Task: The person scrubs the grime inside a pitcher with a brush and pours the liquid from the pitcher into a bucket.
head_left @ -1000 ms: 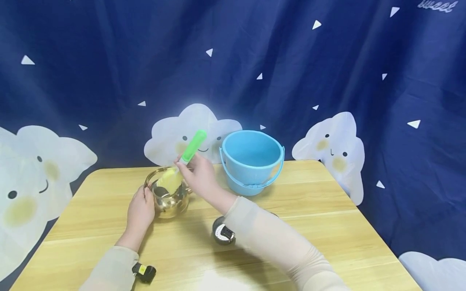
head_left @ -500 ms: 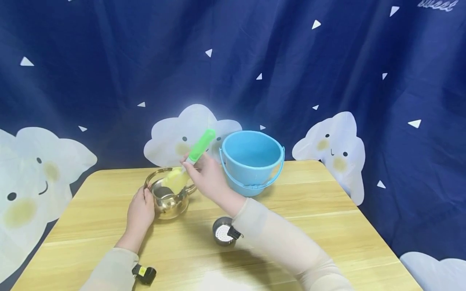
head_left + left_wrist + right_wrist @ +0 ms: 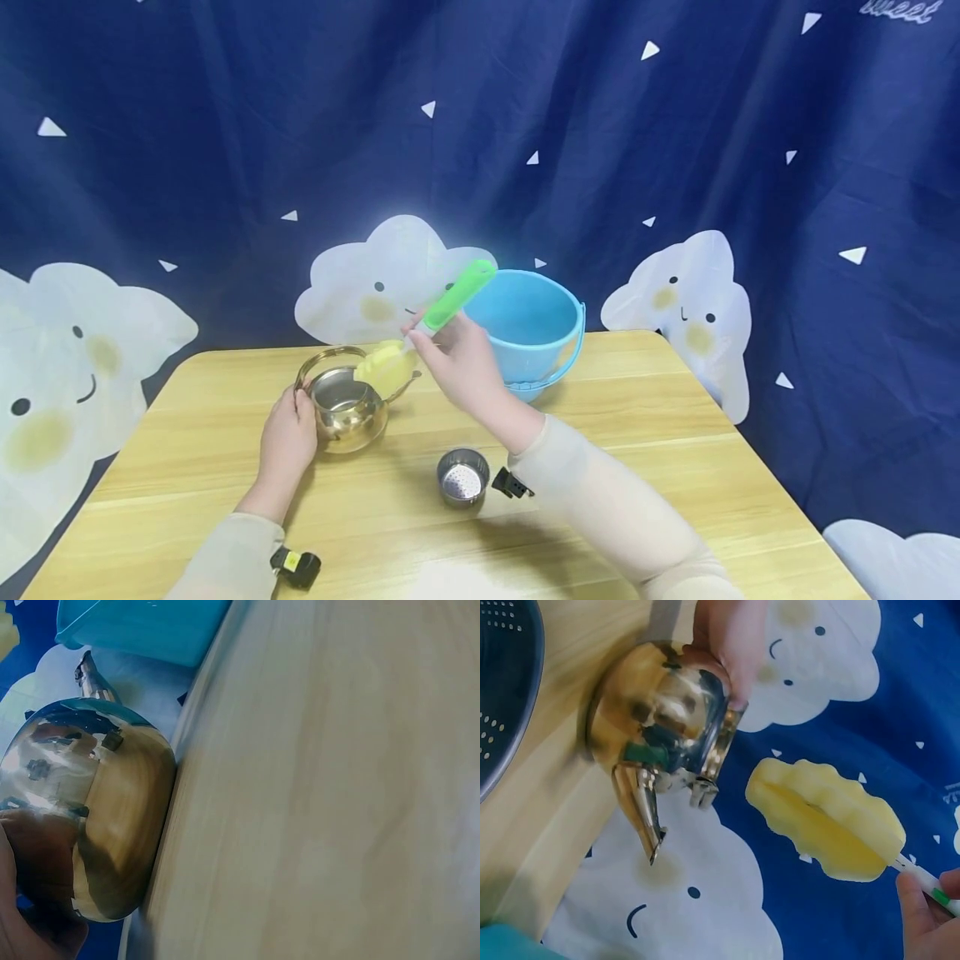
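Right hand point(image 3: 468, 362) pinches the sponge brush point(image 3: 386, 369) at its neck; long axis slanted, yellow head leftward, clear of the teapot, green handle up and right. Gold teapot point(image 3: 351, 425) lies left of that hand, spout between; left hand point(image 3: 288, 433), nearer, grips its side by the raised handle. Blue bucket point(image 3: 532, 360) sits just behind the right hand; perforated strainer basket point(image 3: 462, 482) below it, toward the wearer.

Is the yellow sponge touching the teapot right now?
Apart. The right wrist view shows it: the sponge is clear of the teapot, with the blue curtain visible in the gap between them.
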Demonstrator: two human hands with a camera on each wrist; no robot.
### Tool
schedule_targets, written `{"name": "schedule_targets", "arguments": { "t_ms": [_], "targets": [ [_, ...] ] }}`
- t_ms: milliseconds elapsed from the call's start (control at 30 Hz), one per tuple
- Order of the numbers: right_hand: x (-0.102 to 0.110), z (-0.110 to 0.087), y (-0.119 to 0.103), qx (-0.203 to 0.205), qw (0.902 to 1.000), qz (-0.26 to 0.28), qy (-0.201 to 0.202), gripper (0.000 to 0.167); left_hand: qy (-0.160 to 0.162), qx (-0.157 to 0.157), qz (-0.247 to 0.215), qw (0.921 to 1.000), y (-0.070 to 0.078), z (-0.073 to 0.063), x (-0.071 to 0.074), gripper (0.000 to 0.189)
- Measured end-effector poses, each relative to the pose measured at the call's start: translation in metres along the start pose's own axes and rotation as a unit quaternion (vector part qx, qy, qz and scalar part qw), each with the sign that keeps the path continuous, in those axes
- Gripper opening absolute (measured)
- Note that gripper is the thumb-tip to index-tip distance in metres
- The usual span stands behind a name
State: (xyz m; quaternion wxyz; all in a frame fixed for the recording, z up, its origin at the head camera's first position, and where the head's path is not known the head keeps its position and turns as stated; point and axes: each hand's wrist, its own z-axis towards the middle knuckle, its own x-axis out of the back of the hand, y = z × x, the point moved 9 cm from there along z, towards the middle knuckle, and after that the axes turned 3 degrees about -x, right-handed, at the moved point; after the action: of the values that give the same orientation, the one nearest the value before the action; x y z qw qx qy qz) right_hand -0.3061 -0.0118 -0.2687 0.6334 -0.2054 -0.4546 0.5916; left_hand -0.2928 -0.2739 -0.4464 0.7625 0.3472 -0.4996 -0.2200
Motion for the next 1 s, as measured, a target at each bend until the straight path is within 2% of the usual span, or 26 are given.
{"name": "schedule_targets", "arguments": {
  "t_ms": [167, 433, 667, 1000],
  "targets": [
    [0.015, -0.006, 0.002, -0.014, 0.9997, -0.015, 0.016, 0.01, 0.0, 0.002, 0.001, 1.0, -0.002, -0.001, 0.0, 0.056],
    [0.045, -0.017, 0.002, -0.009, 0.9986, -0.032, 0.041, 0.012, -0.002, 0.004, 0.003, 1.0, -0.002, -0.002, -0.001, 0.056],
    [0.067, -0.027, 0.005, -0.014, 0.9982, 0.03, 0.051, 0.008, 0.001, 0.003, 0.005, 1.0, -0.003, -0.002, 0.001, 0.056],
    [0.088, -0.037, 0.004, -0.005, 0.997, 0.057, 0.052, 0.008, 0.003, -0.006, 0.002, 1.0, -0.002, 0.002, 0.001, 0.056]
  ]
}}
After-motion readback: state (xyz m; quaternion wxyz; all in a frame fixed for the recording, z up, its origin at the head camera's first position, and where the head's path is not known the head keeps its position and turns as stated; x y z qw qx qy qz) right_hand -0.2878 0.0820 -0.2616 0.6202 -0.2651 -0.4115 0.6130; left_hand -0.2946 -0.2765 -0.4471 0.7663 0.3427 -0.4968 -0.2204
